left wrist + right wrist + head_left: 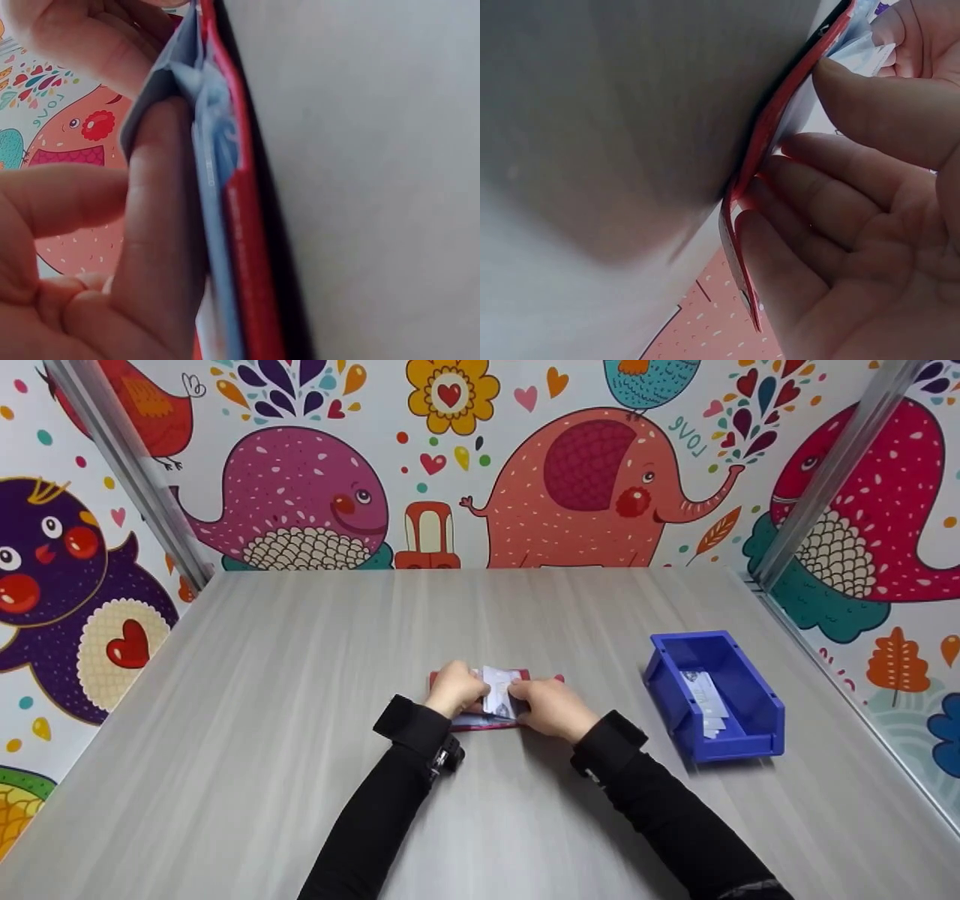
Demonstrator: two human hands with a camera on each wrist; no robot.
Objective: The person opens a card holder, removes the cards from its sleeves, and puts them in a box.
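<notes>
A red wallet point(487, 727) lies spread open on the table under both hands. Over it a pale printed banknote point(498, 690) stands up between the fingertips. My left hand point(457, 688) pinches its left side; in the left wrist view one finger point(161, 187) is tucked behind the bluish paper flap. My right hand point(553, 706) holds the right side, thumb at the wallet's edge and paper. In the right wrist view its other fingers lie along the red wallet point(769, 124), beside the strap point(739, 270). The paper's lower end is hidden inside the wallet.
To the right stands a blue open-front bin point(739, 746) holding several similar banknotes point(705, 695). The wood-grain table point(300, 660) ends at patterned walls point(450, 457) behind and at both sides, with metal posts at the corners.
</notes>
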